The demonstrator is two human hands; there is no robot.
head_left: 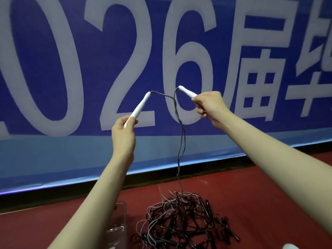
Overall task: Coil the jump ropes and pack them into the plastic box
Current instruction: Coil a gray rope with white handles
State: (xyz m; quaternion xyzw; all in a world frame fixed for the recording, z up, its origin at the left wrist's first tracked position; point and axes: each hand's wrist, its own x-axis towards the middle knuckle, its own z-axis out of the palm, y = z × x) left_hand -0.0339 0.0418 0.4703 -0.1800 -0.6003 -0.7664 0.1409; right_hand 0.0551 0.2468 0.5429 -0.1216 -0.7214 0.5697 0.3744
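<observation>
Both forearms reach up from the bottom of the view, and each hand grips one white handle of a grey jump rope (180, 141): the left hand (124, 133) has its fingers curled round the base of the left handle (141, 106), the right hand (208, 106) pinches the right handle (186, 92). From the handles the cord falls as a doubled strand into the tangled pile of ropes (181, 221) on the red floor (260, 194). Just left of the pile stands the clear plastic box (119, 220), partly hidden by the left arm, and I see no rope in it. By my reckoning the work is barely begun: nothing coiled, the heap still knotted. Behind hangs a blue banner (53, 159) with white writing reading "026届" plus characters cut off at the edge.
</observation>
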